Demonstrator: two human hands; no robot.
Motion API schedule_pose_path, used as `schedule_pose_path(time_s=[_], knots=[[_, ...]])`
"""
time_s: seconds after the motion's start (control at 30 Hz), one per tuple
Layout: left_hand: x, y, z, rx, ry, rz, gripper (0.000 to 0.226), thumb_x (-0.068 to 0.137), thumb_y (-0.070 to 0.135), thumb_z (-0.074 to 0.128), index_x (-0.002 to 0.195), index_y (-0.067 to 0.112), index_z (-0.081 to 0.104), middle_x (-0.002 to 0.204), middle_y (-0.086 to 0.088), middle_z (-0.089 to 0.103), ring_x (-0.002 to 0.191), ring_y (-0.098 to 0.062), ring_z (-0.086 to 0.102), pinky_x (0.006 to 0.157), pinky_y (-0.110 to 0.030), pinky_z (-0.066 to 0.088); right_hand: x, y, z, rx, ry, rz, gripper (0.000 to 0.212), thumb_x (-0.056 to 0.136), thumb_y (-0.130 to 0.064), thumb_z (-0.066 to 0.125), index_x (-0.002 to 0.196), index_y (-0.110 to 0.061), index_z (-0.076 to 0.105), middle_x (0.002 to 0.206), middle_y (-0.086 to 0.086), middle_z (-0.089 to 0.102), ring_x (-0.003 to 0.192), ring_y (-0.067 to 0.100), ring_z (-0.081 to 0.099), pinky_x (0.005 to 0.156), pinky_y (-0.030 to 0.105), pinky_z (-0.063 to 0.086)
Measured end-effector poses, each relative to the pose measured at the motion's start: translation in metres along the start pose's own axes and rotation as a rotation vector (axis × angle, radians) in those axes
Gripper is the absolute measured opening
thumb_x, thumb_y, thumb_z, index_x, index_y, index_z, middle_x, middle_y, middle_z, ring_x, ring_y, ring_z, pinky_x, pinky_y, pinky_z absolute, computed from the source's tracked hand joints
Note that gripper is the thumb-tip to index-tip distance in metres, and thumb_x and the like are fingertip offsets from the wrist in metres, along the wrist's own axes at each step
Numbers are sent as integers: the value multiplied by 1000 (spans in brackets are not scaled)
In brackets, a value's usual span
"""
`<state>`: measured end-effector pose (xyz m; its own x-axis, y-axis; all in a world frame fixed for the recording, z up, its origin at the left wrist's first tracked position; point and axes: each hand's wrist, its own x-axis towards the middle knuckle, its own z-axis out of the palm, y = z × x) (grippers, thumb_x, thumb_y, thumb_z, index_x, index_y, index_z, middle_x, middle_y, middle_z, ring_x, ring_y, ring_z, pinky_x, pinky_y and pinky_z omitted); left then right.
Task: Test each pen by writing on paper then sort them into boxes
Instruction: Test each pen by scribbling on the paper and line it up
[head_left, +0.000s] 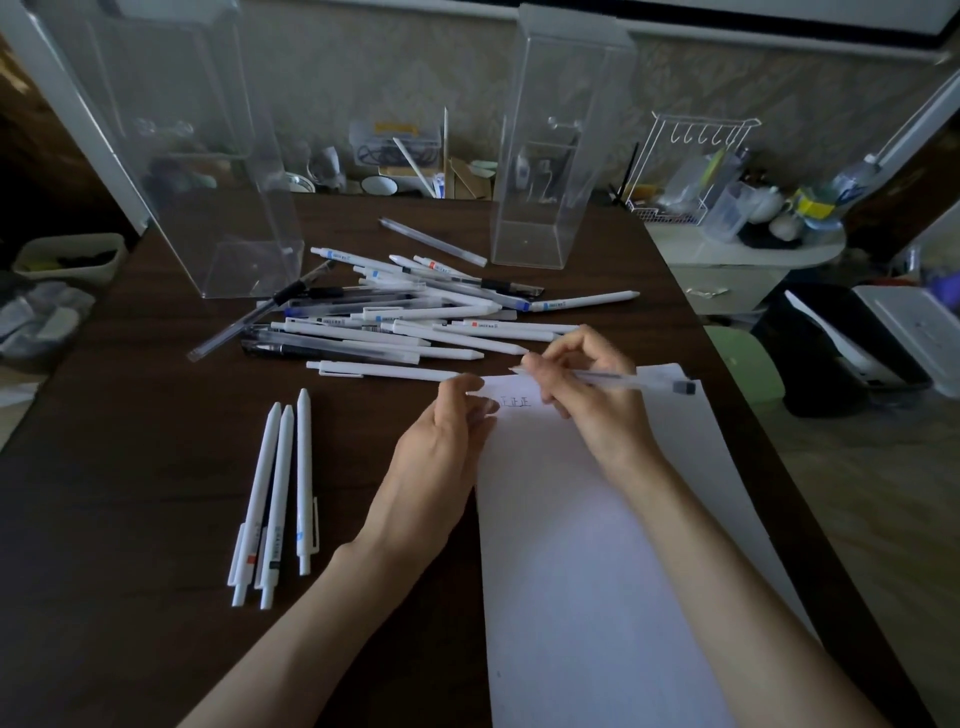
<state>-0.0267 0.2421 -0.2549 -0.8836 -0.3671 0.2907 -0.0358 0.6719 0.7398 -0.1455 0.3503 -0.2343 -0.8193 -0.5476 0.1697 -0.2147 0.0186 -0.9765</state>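
**Clear pen held over the paper**

The right hand (587, 387) pinches a clear-barrelled pen (631, 381), tip toward the left, cap end out to the right, over the sheet of paper (597, 545) near a few written marks (515, 402); the left hand (447, 431) has its fingers curled, grasping nothing, fingertips on the sheet's upper left corner; three white pens (278, 493) lie side by side to the left; a pile of pens (405, 317) lies beyond; two clear boxes (545, 156) stand behind on the dark table (130, 467).
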Motion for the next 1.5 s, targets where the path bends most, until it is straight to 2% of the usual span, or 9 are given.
schedule_pose_path(time_s=[0.17,0.3,0.47,0.63,0.8,0.93,1.1,1.37,1.5], knots=[[0,3,-5,-15,108,-33,33,83,17,69,112,5,58,108,-3,69,98,-10,64,81,-18,50,-4,-2,10,124,4,20,42,88,-36,47,65,-2,56,52,-4,56,48,5,54,49,16,41],[0,2,-5,71,91,48,32,78,16,73,105,2,61,101,-7,70,88,-20,68,70,-33,57,-8,1,15,106,6,-5,46,89,-31,50,68,10,52,50,-2,54,47,4,56,50,13,42],[0,2,-5,74,103,58,31,78,13,73,105,2,61,99,-9,69,85,-25,66,69,-42,56,-10,2,19,123,22,-31,43,89,-27,51,66,9,50,49,-3,54,48,4,56,51,13,42],[0,2,-4,69,112,65,31,79,14,72,105,2,60,101,-8,69,88,-24,66,72,-37,55,-11,2,20,138,64,-45,45,90,-30,55,67,9,52,54,9,51,47,4,55,51,12,42],[-1,0,-4,52,86,93,28,84,21,67,104,2,60,97,-10,69,85,-26,66,68,-43,56,-11,4,19,100,-61,-13,39,87,-32,59,62,-5,46,47,-6,44,46,9,45,48,17,37],[-2,-5,-6,166,114,116,35,89,37,49,92,7,68,77,-6,68,63,-23,62,51,-39,51,-9,6,16,94,-97,-15,38,86,-21,62,57,-9,41,42,-7,39,41,6,34,44,16,30],[-2,-4,-6,173,107,234,31,91,29,51,87,3,68,70,-5,61,59,-19,53,48,-38,46,-8,8,19,120,-101,-44,41,89,-9,58,54,-15,37,40,-10,38,37,3,34,41,13,30],[-5,-1,-10,117,147,229,37,93,30,46,90,0,68,72,-8,62,60,-22,55,49,-40,46,-8,-5,35,105,-72,-45,41,90,-2,55,56,-13,35,44,-6,36,39,1,35,44,11,32],[-11,3,-11,223,110,64,37,92,34,40,96,9,67,83,-5,66,74,-24,60,60,-39,49,-12,-7,43,-40,-129,56,35,90,-21,62,68,4,50,50,1,44,45,6,41,47,19,35]])
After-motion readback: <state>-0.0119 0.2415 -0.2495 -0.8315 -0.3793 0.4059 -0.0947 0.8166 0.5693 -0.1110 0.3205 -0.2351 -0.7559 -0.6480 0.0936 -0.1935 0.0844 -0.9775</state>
